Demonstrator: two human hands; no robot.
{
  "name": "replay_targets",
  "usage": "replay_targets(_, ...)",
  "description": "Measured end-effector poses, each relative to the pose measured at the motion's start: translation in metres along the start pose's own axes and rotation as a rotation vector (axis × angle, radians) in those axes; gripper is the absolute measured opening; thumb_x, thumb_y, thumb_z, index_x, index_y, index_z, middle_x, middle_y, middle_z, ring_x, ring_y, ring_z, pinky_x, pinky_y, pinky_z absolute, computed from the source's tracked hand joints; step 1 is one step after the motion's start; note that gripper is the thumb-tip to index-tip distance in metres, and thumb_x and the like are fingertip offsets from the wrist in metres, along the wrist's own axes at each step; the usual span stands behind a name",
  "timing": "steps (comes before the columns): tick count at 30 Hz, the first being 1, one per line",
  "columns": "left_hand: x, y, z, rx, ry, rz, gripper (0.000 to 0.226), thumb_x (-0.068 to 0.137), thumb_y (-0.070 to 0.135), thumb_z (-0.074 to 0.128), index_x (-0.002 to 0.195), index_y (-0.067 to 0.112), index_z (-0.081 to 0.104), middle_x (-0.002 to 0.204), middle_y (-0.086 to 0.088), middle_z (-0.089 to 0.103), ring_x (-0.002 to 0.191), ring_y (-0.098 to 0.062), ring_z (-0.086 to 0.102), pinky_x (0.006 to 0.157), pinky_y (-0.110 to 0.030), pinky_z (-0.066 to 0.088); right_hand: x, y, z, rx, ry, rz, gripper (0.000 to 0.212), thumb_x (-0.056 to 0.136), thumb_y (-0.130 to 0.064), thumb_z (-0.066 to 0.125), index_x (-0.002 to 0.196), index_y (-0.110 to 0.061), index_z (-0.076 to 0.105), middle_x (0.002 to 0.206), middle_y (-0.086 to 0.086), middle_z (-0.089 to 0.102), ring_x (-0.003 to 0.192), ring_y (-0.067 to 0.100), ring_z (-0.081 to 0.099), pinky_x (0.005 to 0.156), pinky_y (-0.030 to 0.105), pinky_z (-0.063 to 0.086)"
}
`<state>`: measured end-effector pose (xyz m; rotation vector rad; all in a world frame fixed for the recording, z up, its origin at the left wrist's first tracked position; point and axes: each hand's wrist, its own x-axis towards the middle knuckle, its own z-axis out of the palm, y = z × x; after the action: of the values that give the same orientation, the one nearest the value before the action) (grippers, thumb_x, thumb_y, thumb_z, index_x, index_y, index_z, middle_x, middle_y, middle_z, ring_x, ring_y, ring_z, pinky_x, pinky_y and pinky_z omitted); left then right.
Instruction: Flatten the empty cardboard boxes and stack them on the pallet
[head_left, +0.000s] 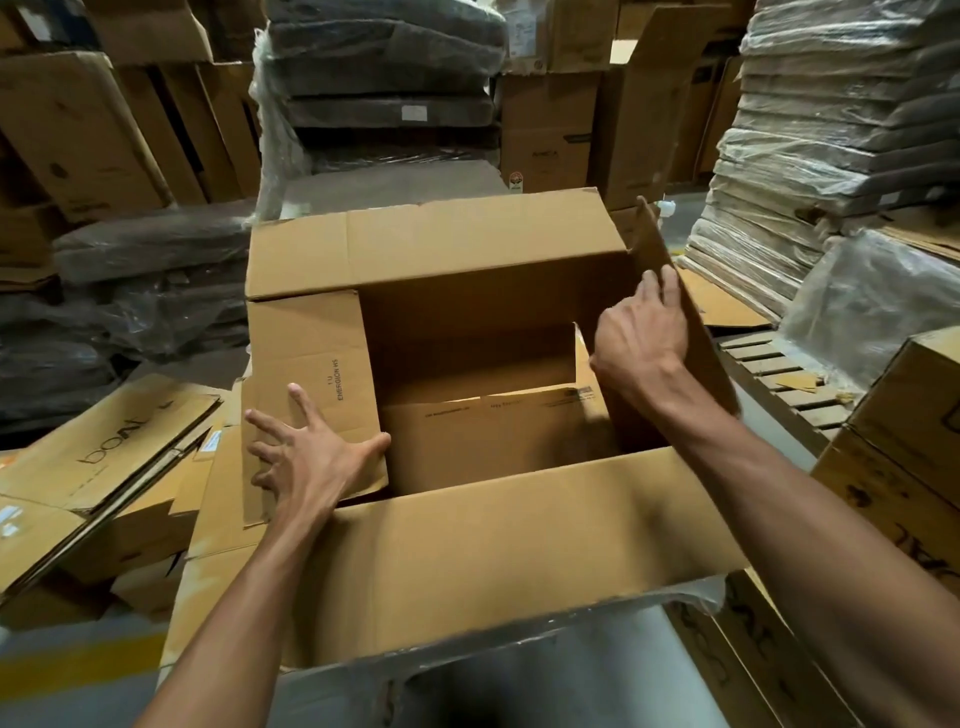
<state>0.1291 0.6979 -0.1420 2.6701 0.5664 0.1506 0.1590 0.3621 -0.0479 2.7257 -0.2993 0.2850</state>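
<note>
Plainly, the open cardboard box (519, 545) fills the middle, standing upright with its top open and its inside empty of goods (only the folded bottom panels show). Behind the box rises a plastic-wrapped stack of dark slabs (384, 78), and behind and to the right of the box stands a second wrapped stack (831, 130), paler in colour. To the left of the box lie flattened cartons (104, 441), one over another, the top one printed with dark lettering. Just right of the box are the slats of a wooden pallet (769, 364), with scraps of cardboard lying on them, and nearer on that side another brown carton (909, 415) with marker scrawl.

Of the box's own parts, the near flap (519, 519) hangs outward toward the person, the far flap (436, 244) leans back, the left flap (311, 358) lies folded inward, and the right flap (660, 244) stands nearly upright.

The left hand (306, 457) lies palm down on the left flap, its fingers spread and straight, the thumb at the flap's inner edge. The right hand (641, 332) reaches up against the right flap, fingertips touching it; whether they hook round its edge or only rest on its face I cannot tell
</note>
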Motion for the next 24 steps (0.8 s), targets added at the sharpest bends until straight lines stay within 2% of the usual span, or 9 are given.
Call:
replay_targets(2,0.0,-0.001,0.001,-0.003,0.007,-0.001,0.133,0.07,0.076,0.073,0.16,0.03,-0.013,0.161,-0.028,-0.025,0.145,-0.062,0.006,0.11,-0.074,0.025,0.0,0.021,0.021,0.031,-0.018,0.062,0.075,0.097,-0.046,0.057,0.151,0.001,0.039,0.163,0.026,0.026,0.156,0.036,0.01,0.125,0.052,-0.005)
replay_targets(4,-0.001,-0.001,0.002,-0.006,0.009,0.003,0.133,0.071,0.075,0.074,0.16,0.029,-0.013,0.161,-0.028,-0.025,0.145,-0.062,0.005,0.11,-0.074,0.024,-0.005,0.034,0.048,0.096,-0.008,0.099,0.087,0.094,-0.043,0.06,0.159,-0.001,0.019,0.168,0.023,0.01,0.157,0.035,0.0,0.125,0.054,-0.005)
replay_targets(9,-0.002,0.0,0.004,-0.01,0.02,-0.005,0.133,0.071,0.074,0.074,0.16,0.029,-0.014,0.161,-0.028,-0.026,0.145,-0.062,0.004,0.11,-0.075,0.022,-0.032,0.036,0.108,0.364,-0.04,0.169,0.094,0.091,-0.025,0.059,0.162,-0.006,0.0,0.17,0.018,-0.003,0.155,0.041,-0.004,0.124,0.059,0.005)
replay_targets(12,-0.002,0.0,0.005,-0.008,0.017,-0.006,0.134,0.071,0.074,0.074,0.16,0.029,-0.014,0.161,-0.027,-0.027,0.145,-0.062,0.004,0.11,-0.075,0.022,-0.049,0.027,0.131,0.585,-0.103,0.224,0.101,0.089,-0.017,0.062,0.162,-0.014,-0.009,0.171,0.01,-0.008,0.155,0.044,0.001,0.117,0.068,0.018)
replay_targets(14,-0.003,0.0,0.006,-0.007,0.016,-0.01,0.134,0.071,0.075,0.074,0.16,0.029,-0.015,0.161,-0.027,-0.027,0.145,-0.062,0.004,0.11,-0.075,0.021,-0.051,0.023,0.139,0.741,-0.131,0.251,0.108,0.088,-0.006,0.065,0.162,-0.021,-0.012,0.171,0.005,-0.009,0.155,0.043,0.004,0.112,0.068,0.03)
replay_targets(16,-0.005,0.002,0.006,-0.007,0.014,-0.011,0.134,0.071,0.075,0.074,0.16,0.029,-0.015,0.161,-0.027,-0.028,0.145,-0.062,0.003,0.11,-0.075,0.021,-0.048,0.024,0.142,0.822,-0.123,0.256,0.113,0.086,0.003,0.068,0.162,-0.025,-0.011,0.171,0.003,-0.006,0.154,0.044,0.009,0.11,0.062,0.038)
replay_targets(19,-0.007,0.007,0.004,-0.022,0.001,-0.013,0.133,0.072,0.074,0.073,0.16,0.03,-0.015,0.161,-0.026,-0.028,0.146,-0.061,0.002,0.111,-0.074,0.02,-0.032,0.033,0.141,0.843,-0.09,0.218,0.11,0.086,0.006,0.069,0.164,-0.024,-0.003,0.171,0.005,0.003,0.151,0.043,0.022,0.112,0.056,0.039)
replay_targets(22,-0.007,0.011,-0.001,-0.06,-0.011,-0.027,0.131,0.072,0.074,0.073,0.16,0.031,-0.014,0.163,-0.025,-0.024,0.147,-0.06,0.004,0.112,-0.074,0.021,-0.013,0.043,0.134,0.889,-0.122,0.175,0.101,0.087,0.009,0.062,0.164,-0.021,0.003,0.171,0.007,0.009,0.149,0.038,0.028,0.117,0.048,0.033)
replay_targets(24,-0.004,0.011,-0.007,-0.109,-0.022,-0.03,0.13,0.072,0.075,0.073,0.16,0.032,-0.012,0.164,-0.024,-0.02,0.147,-0.059,0.005,0.111,-0.074,0.021,-0.006,0.048,0.131,0.898,-0.135,0.164,0.092,0.089,0.005,0.057,0.164,-0.019,0.009,0.17,0.006,0.014,0.147,0.038,0.033,0.116,0.048,0.035)
